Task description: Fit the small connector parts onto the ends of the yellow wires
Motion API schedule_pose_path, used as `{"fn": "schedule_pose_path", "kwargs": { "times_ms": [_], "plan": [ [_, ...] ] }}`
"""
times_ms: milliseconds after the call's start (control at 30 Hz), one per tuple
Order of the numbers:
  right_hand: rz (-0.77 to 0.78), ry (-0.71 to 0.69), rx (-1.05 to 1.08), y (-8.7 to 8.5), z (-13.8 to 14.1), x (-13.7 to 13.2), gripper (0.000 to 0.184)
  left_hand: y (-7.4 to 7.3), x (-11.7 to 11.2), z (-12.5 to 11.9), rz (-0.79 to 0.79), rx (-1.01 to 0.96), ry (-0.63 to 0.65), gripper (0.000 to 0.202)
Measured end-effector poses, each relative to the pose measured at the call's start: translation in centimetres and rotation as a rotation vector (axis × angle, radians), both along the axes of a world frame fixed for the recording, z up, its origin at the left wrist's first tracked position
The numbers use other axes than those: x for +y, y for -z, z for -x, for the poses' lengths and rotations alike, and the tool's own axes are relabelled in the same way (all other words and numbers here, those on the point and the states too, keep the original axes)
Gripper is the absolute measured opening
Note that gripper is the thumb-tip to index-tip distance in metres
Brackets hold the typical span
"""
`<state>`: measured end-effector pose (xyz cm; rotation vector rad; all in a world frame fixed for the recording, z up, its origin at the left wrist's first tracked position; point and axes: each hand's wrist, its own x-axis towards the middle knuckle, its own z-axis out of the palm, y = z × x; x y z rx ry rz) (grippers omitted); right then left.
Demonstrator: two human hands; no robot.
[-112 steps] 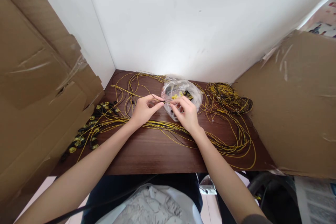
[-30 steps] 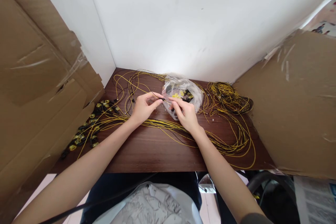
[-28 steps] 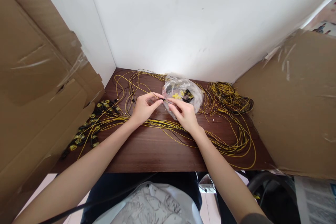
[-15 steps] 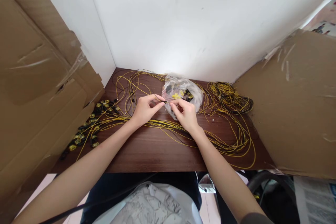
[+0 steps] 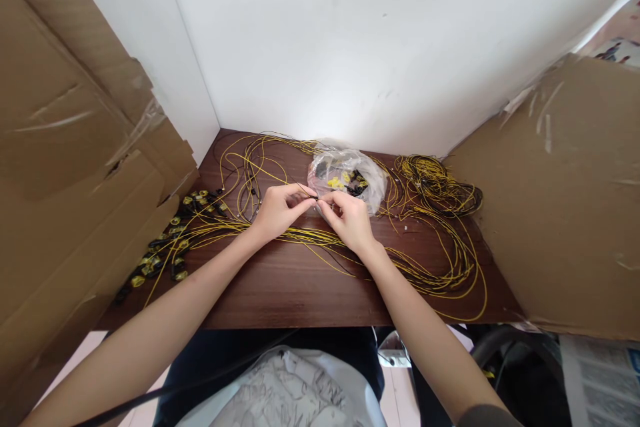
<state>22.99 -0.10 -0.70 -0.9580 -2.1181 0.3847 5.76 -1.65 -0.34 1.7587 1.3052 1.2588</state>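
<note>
Above the middle of the table, my left hand (image 5: 280,209) pinches a thin black wire (image 5: 301,185) that runs up and back from its fingertips. My right hand (image 5: 349,217) meets it there, thumb and forefinger closed at the same spot on a tiny dark piece whose kind is too small to make out. Right behind the fingers lies a clear plastic bag (image 5: 376,177) holding small yellow and black parts (image 5: 356,181). A long bundle of yellow and black wires (image 5: 310,235) passes beneath both hands.
Black and yellow connectors (image 5: 150,260) are heaped at the left of the brown table (image 5: 290,300). A tangled wire coil (image 5: 430,180) lies at the back right. Cardboard walls (image 5: 550,213) stand at both sides, and a white wall (image 5: 325,47) rises behind.
My right hand has shifted slightly left, so its fingertips now meet those of my left hand. The gap that showed between them is closed. My left hand has barely moved.
</note>
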Motion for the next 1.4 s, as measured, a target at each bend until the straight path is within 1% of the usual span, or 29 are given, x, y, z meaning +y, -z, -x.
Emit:
{"fn": "schedule_pose_path", "kwargs": {
  "times_ms": [167, 300, 400, 667, 1000, 1400],
  "plan": [
    [0.0, 0.058, 0.026, -0.6, -0.41, 0.14, 0.015, 0.32, 0.38, 0.26, -0.006, -0.09, -0.039, 0.022],
    [-0.006, 0.088, 0.014, -0.68, -0.74, 0.4, 0.012, 0.39, 0.53, 0.44, -0.006, -0.096, -0.105, 0.024],
    [0.001, 0.084, -0.001, -0.63, -0.81, 0.53, 0.013, 0.45, 0.56, 0.48, -0.008, -0.097, -0.118, 0.024],
    [0.009, 0.046, -0.004, -0.45, -0.92, 0.54, 0.015, 0.39, 0.44, 0.36, -0.032, -0.081, -0.094, 0.024],
    [-0.02, -0.004, 0.001, -0.33, -0.53, 0.38, 0.016, 0.24, 0.18, 0.09, -0.01, -0.061, -0.04, 0.021],
    [-0.019, -0.03, 0.001, -0.24, -0.29, 0.18, 0.015, -0.27, -0.27, -0.09, -0.024, 0.073, -0.001, 0.017]
  ]
}}
